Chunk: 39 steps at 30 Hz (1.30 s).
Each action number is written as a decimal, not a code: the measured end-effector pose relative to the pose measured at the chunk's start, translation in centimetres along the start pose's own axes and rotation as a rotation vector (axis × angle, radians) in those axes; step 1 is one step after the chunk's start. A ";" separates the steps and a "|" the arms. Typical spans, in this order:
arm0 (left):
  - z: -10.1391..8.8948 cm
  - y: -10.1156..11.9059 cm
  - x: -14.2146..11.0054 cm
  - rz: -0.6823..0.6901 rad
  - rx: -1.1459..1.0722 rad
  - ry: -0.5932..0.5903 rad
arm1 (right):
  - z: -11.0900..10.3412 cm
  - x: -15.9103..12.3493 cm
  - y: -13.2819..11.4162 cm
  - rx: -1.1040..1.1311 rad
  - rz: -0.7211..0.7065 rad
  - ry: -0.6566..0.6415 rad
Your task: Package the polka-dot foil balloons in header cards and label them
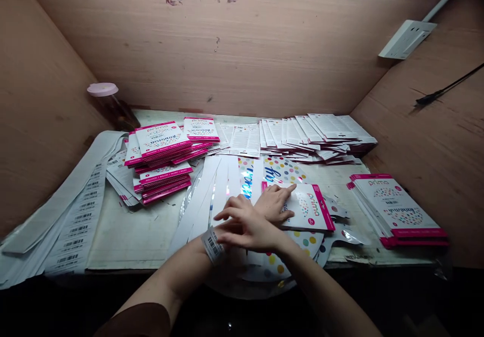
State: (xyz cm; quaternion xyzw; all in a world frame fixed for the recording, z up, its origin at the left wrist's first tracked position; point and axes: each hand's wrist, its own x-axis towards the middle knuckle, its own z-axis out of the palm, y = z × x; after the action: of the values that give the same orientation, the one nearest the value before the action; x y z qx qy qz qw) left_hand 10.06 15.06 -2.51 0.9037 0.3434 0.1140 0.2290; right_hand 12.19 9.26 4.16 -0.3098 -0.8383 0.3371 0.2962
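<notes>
My two forearms cross over the middle of the table. My left hand (pixel 274 203) lies flat on a white card header with a pink edge and "prima" printing (pixel 312 208), its fingers apart. My right hand (pixel 245 226) rests across my left wrist, fingers spread and holding nothing. A barcode label strip (pixel 214 246) is wrapped around my left wrist. Beneath my hands lies a flat foil balloon with coloured polka dots and blue lettering (pixel 283 170). White paper strips (pixel 204 201) fan out beside it, and my hands hide part of the foil.
Stacks of pink-edged balloon packets stand at left (pixel 161 148) and right (pixel 397 211). White insert cards (pixel 313 135) lie overlapped at the back. Barcode label sheets (pixel 75 216) hang over the left edge. Wooden walls surround the table, with a wall socket (pixel 407 39) and a pink-lidded jar (pixel 103 90).
</notes>
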 end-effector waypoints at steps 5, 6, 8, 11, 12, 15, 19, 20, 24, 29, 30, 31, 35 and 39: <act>0.3 -0.7 0.1 0.105 -0.075 0.075 | 1.7 -2.1 -1.3 0.197 -0.083 0.087; 0.3 -0.7 0.1 0.102 -0.080 0.074 | 1.9 -3.1 -1.6 0.228 -0.092 0.135; 0.3 -0.8 0.2 0.099 -0.086 0.078 | 2.5 -5.3 -2.2 0.293 -0.077 0.257; 0.4 -0.8 0.3 0.104 -0.089 0.089 | 2.7 -8.3 -2.5 0.463 -0.072 0.432; 0.5 -0.8 0.3 0.105 -0.089 0.090 | 2.1 -9.2 -2.1 0.511 -0.067 0.491; 0.6 -0.8 0.3 0.095 -0.084 0.086 | -1.7 -11.4 0.7 0.484 0.146 0.633; 0.6 -0.9 0.4 0.100 -0.081 0.081 | -7.8 -12.5 6.7 0.101 0.571 0.553; 0.5 -0.9 0.4 0.104 -0.084 0.084 | -8.7 -12.3 8.0 0.031 0.607 0.514; 0.4 -0.7 0.3 0.103 -0.082 0.110 | -9.2 -11.1 11.0 -0.148 0.650 0.480; 0.5 -0.8 0.3 0.111 -0.112 0.115 | -7.5 -10.7 11.7 -0.355 0.737 0.495; 0.5 -0.8 0.3 0.110 -0.124 0.114 | -7.2 -10.7 11.8 -0.392 0.753 0.498; 0.6 -0.8 0.3 0.108 -0.133 0.114 | -7.0 -10.7 11.9 -0.428 0.769 0.504; 0.8 -0.9 0.2 0.110 -0.133 0.131 | -6.6 -10.3 12.6 -0.585 0.837 0.578; 0.8 -0.9 0.0 0.113 -0.104 0.140 | -6.5 -9.3 13.1 -0.732 0.867 0.623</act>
State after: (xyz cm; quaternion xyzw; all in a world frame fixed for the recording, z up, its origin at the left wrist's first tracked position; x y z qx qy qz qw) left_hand 9.84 15.35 -3.68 0.8983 0.3006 0.2075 0.2444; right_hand 26.87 12.72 -4.42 -0.7846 -0.5724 0.0127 0.2376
